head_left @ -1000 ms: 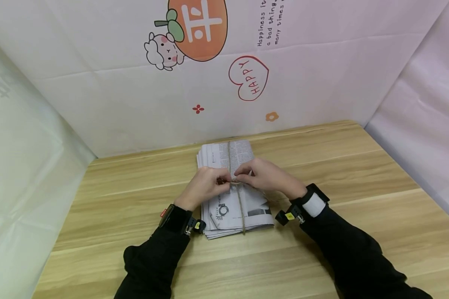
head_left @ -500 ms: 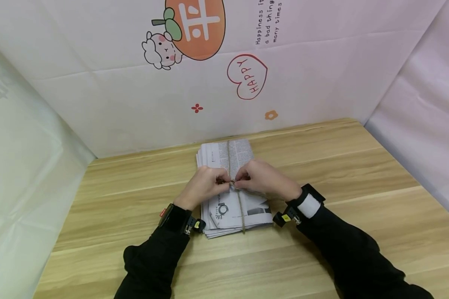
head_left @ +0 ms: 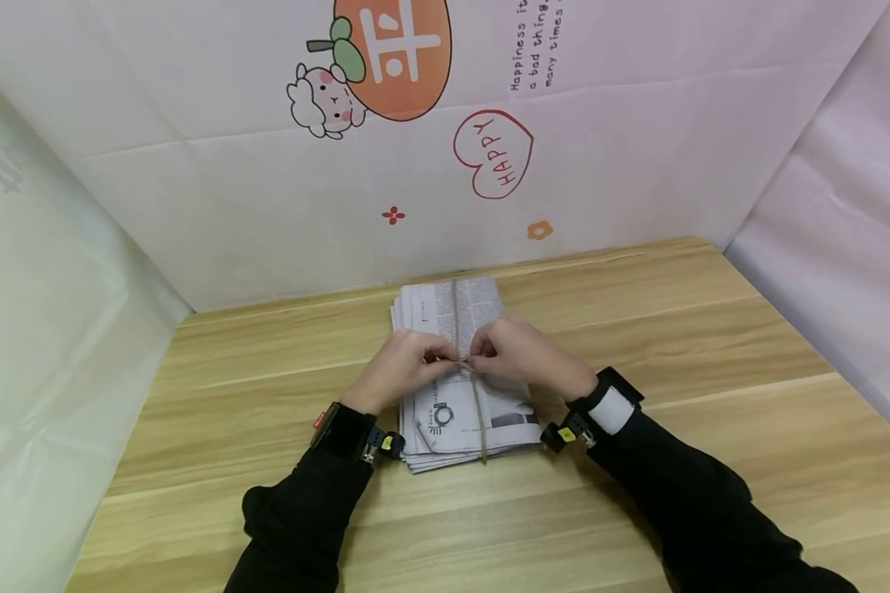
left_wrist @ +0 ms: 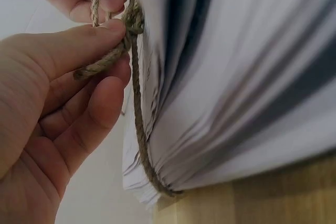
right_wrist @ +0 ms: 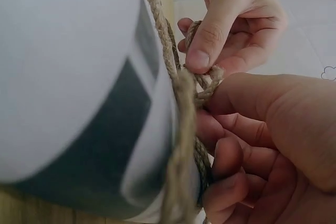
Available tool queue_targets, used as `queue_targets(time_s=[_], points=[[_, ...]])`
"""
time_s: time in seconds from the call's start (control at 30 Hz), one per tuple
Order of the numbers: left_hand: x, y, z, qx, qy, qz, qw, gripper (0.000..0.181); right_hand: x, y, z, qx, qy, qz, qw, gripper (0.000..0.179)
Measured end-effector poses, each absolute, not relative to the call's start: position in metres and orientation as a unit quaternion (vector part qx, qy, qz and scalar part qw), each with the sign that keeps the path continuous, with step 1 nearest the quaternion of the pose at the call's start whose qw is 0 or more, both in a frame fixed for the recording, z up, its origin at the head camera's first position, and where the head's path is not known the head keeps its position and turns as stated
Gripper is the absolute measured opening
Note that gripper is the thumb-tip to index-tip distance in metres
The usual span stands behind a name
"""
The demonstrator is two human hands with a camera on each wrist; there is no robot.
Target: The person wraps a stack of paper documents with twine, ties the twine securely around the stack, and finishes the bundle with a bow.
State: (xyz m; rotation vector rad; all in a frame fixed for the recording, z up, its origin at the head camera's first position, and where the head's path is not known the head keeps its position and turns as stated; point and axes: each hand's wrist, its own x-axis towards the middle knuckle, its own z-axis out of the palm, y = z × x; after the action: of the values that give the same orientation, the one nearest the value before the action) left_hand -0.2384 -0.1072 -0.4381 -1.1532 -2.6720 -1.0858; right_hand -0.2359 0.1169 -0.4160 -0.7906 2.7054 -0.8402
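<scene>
A stack of folded newspapers [head_left: 445,420] lies on the table with brown twine [head_left: 480,424] running lengthwise over it. At the middle of the stack, my left hand [head_left: 404,368] pinches a short end of the twine [left_wrist: 102,65] between thumb and fingers. Close by on the right, my right hand [head_left: 526,358] pinches the twine [right_wrist: 207,90] by the knot, its other fingers curled. A small loop shows at the knot in the left wrist view. In the right wrist view, a blurred strand hangs close to the camera.
The wooden table [head_left: 252,420] reaches out on both sides of the stack. A white printed cloth [head_left: 267,222] stands behind it, with more pale cloth at left and right. Wrist straps with small cameras sit on both wrists.
Both hands stay at the knot over the stack. The right hand has shifted slightly, and the fingers have moved a little on the twine. The newspapers have stayed put.
</scene>
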Motion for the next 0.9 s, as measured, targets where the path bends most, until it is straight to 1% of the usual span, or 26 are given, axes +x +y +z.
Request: queue_targets(time_s=[0.23, 0.37, 0.47, 0.67, 0.73, 0.9], points=[[-0.239, -0.116, -0.434, -0.323, -0.879, -0.350, -0.026, 0.010, -0.236, 0.119, -0.416, -0.254, 0.914, -0.302, 0.097, 0.007], [-0.240, -0.121, -0.431, -0.296, -0.892, -0.337, -0.053, 0.009, -0.237, 0.119, -0.416, -0.257, 0.917, -0.296, 0.077, 0.006], [-0.241, -0.125, -0.431, -0.290, -0.895, -0.330, -0.069, 0.012, -0.237, 0.119, -0.418, -0.265, 0.922, -0.276, 0.055, 0.007], [-0.243, -0.132, -0.434, -0.305, -0.892, -0.323, -0.082, 0.016, -0.239, 0.122, -0.423, -0.293, 0.937, -0.188, -0.002, 0.009], [-0.243, -0.133, -0.435, -0.307, -0.891, -0.324, -0.084, 0.015, -0.237, 0.124, -0.423, -0.295, 0.940, -0.170, -0.007, 0.008], [-0.244, -0.136, -0.434, -0.302, -0.890, -0.330, -0.091, 0.016, -0.236, 0.137, -0.421, -0.287, 0.943, -0.168, -0.001, 0.008]])
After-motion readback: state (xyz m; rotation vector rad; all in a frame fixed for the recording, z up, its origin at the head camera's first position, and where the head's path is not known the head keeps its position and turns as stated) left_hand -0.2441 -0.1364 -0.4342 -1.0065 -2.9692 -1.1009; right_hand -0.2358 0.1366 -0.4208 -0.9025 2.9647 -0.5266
